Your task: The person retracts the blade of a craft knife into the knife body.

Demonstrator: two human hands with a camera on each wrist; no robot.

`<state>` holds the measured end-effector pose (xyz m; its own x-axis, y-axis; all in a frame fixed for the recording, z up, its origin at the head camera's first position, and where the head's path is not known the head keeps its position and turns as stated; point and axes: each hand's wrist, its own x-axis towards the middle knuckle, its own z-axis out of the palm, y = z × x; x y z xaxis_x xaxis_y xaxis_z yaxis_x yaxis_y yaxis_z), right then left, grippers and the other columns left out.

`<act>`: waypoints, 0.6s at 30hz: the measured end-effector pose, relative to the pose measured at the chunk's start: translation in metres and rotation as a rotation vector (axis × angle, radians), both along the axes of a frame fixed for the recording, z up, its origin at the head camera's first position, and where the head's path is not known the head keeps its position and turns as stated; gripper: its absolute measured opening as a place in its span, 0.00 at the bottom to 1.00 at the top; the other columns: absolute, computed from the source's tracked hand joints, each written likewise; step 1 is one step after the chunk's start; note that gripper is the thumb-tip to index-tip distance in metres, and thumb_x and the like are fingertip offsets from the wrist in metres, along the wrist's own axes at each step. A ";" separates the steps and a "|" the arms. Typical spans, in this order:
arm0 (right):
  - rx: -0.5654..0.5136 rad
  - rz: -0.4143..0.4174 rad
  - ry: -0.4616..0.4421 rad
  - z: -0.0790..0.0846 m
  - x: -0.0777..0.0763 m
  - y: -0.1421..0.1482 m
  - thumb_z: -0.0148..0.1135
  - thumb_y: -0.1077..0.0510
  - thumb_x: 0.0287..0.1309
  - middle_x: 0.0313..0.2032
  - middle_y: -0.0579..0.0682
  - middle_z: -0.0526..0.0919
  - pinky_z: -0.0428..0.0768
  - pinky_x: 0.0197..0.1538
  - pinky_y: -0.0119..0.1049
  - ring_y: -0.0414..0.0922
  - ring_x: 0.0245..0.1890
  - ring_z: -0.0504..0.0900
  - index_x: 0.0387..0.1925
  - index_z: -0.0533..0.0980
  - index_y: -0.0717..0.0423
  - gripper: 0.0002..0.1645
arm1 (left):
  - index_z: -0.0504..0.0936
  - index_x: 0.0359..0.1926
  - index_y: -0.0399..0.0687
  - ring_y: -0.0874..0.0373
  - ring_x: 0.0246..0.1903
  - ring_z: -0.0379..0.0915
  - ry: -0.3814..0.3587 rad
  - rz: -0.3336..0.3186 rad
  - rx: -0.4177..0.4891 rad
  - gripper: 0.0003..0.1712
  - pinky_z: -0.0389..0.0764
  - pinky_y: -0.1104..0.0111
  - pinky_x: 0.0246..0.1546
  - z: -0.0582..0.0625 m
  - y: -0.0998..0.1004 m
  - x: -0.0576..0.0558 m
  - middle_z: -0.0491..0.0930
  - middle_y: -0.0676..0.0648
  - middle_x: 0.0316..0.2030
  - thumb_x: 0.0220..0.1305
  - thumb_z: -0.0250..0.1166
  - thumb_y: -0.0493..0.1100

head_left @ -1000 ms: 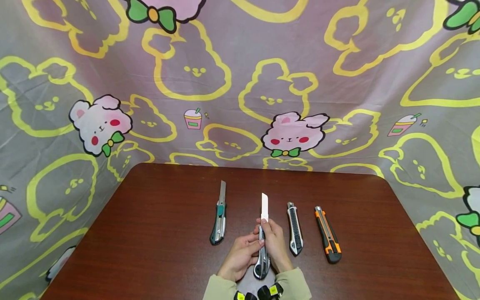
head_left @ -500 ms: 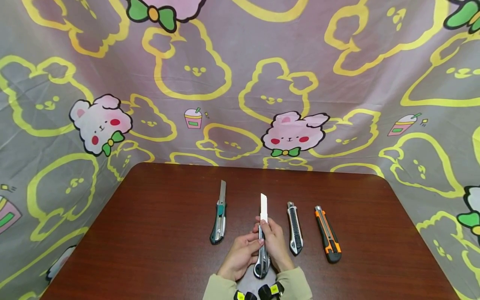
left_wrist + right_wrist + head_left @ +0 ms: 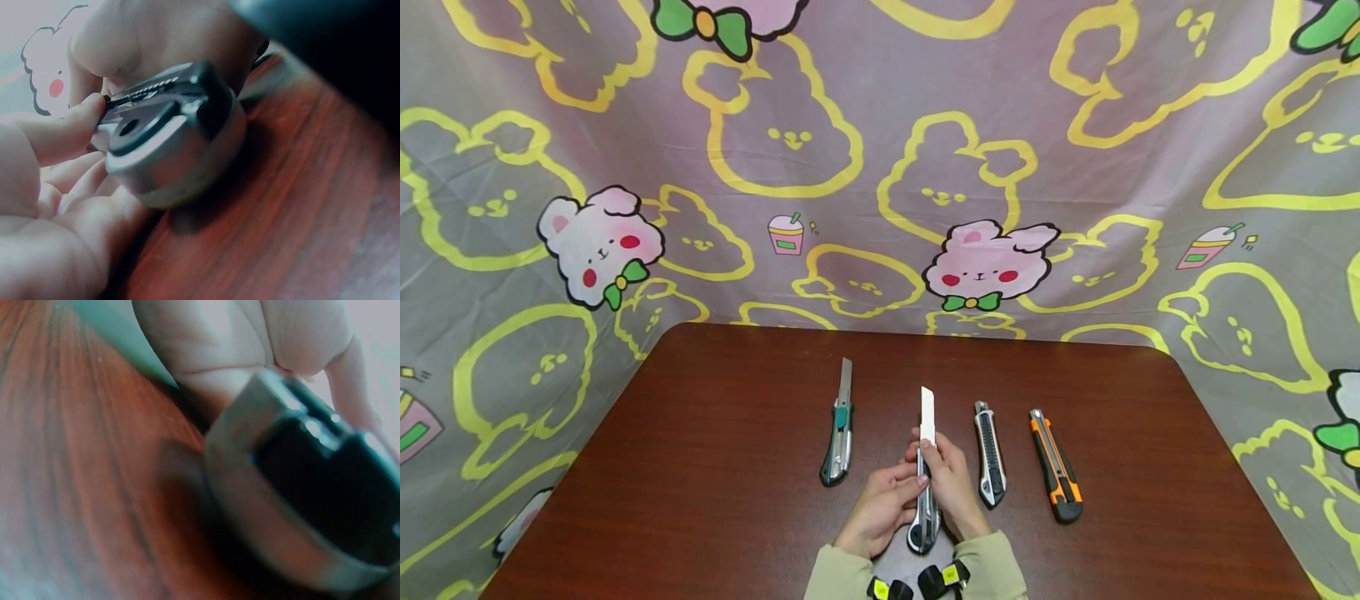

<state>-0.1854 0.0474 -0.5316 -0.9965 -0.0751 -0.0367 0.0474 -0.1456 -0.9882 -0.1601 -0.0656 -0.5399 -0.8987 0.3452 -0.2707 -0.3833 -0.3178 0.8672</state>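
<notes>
A silver-and-black utility knife (image 3: 923, 533), its long blade (image 3: 927, 408) extended and pointing away from me, lies between both hands at the front middle. With thumb and fingers my left hand (image 3: 882, 510) grips the handle from the left side. My right hand (image 3: 953, 487) holds the front end from the right, thumb on top near the base of the blade. In the left wrist view the rounded butt of the utility knife (image 3: 169, 150) faces the camera, and the left thumb presses its upper side. The right wrist view shows the same butt of the utility knife (image 3: 250, 494), blurred and close.
On the brown table (image 3: 715, 467) lie a teal-and-silver utility knife (image 3: 838, 442) with its blade out, at left, a silver-and-black one (image 3: 990, 457) right of my hands, and an orange-and-black one (image 3: 1056, 471) farther right. A patterned curtain (image 3: 842, 100) closes off the back and sides.
</notes>
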 end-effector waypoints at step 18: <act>-0.084 -0.033 -0.076 -0.002 -0.002 0.001 0.49 0.47 0.62 0.40 0.63 0.80 0.80 0.37 0.35 0.48 0.34 0.81 0.53 0.68 0.64 0.27 | 0.70 0.52 0.26 0.58 0.40 0.75 0.029 -0.083 0.024 0.23 0.80 0.68 0.40 0.004 -0.004 0.000 0.78 0.43 0.41 0.62 0.55 0.41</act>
